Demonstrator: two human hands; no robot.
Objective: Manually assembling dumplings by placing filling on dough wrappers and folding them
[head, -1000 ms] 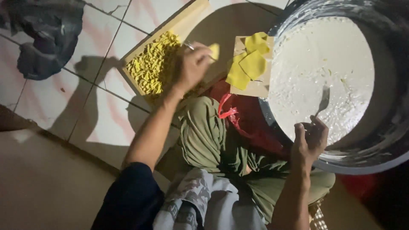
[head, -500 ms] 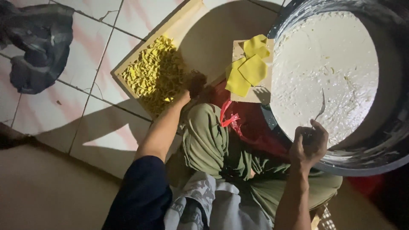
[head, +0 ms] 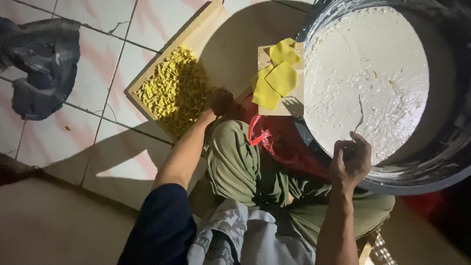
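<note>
— Two hands (head: 219,101) (head: 350,158), what is each doing?
— Left one is resting curled at the tray (head: 206,34), by the folded yellow pieces (head: 169,91); whether it is gripping one, nobody can tell. Right one is closing around a spoon (head: 359,114) dipping into the basin (head: 441,157) of white filling (head: 365,73).
— How far along?
— Many pieces are lying finished; flat wrappers (head: 277,78) are waiting on the board (head: 289,105).
— Anything crowding?
— Red bag (head: 265,135) and knee (head: 230,157) are sitting between; dark cloth (head: 41,64) well apart.

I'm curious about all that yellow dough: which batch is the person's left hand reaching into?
The folded yellow pieces heaped in the wooden tray. The left hand rests at that heap's edge, while the flat yellow squares lie apart on the small board.
</note>
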